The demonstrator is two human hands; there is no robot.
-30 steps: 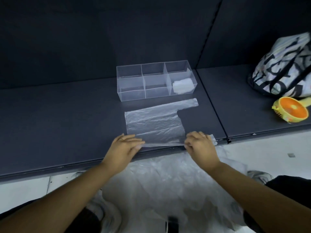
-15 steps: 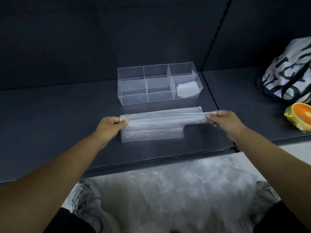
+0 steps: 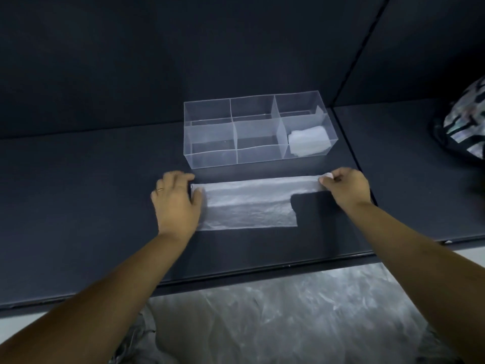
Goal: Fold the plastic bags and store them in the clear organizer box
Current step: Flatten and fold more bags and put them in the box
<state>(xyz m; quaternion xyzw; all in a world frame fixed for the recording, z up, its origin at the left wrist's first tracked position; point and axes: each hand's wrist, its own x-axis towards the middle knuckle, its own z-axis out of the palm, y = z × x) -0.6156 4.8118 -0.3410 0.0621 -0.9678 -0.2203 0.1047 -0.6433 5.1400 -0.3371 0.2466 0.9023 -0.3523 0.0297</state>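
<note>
The dark shelf (image 3: pixel 78 206) bears a flattened plastic bag (image 3: pixel 249 208) between the left hand (image 3: pixel 175 203) and right hand (image 3: pixel 346 187), a clear organizer box (image 3: pixel 210 158) just beyond them, and a patterned bag (image 3: pixel 467 122) well right of the right hand

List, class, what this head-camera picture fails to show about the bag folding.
All in the head view.
Plastic bag: left end under the left hand; strap tip pinched inside the right hand.
Patterned bag: cut off by the right edge.
Plastic heap: blurred, cut by the bottom edge; bag count unclear.
Folded bag in the clear organizer box: layers too small to count.
</note>
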